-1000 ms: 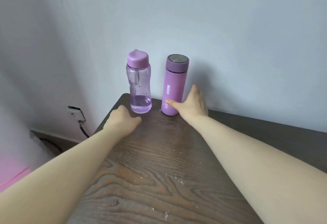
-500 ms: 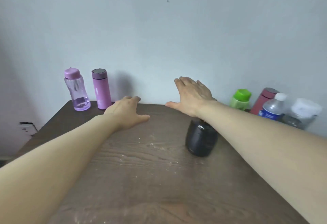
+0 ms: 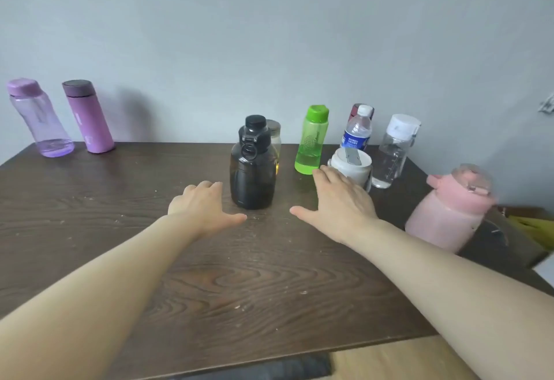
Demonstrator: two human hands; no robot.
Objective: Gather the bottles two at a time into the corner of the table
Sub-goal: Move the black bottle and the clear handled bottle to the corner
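Two purple bottles stand together in the far left corner of the dark wooden table (image 3: 120, 229): a clear purple bottle (image 3: 39, 118) and an opaque purple flask (image 3: 88, 117). A black bottle (image 3: 253, 166) stands mid-table with a pale bottle (image 3: 275, 136) partly hidden behind it. My left hand (image 3: 204, 208) is open just left of the black bottle, not touching it. My right hand (image 3: 338, 199) is open, fingers spread, in front of a white-lidded cup (image 3: 352, 165) and near a green bottle (image 3: 311, 141).
Behind the cup stand a blue-labelled water bottle (image 3: 356, 129), a dark red flask (image 3: 355, 111) and a clear white-capped bottle (image 3: 394, 151). A big pink jug (image 3: 449, 214) sits near the table's right edge. The wall runs along the back.
Both hands have left the two purple bottles in the corner and moved right. They now hover on either side of the black bottle, and the view has turned right.
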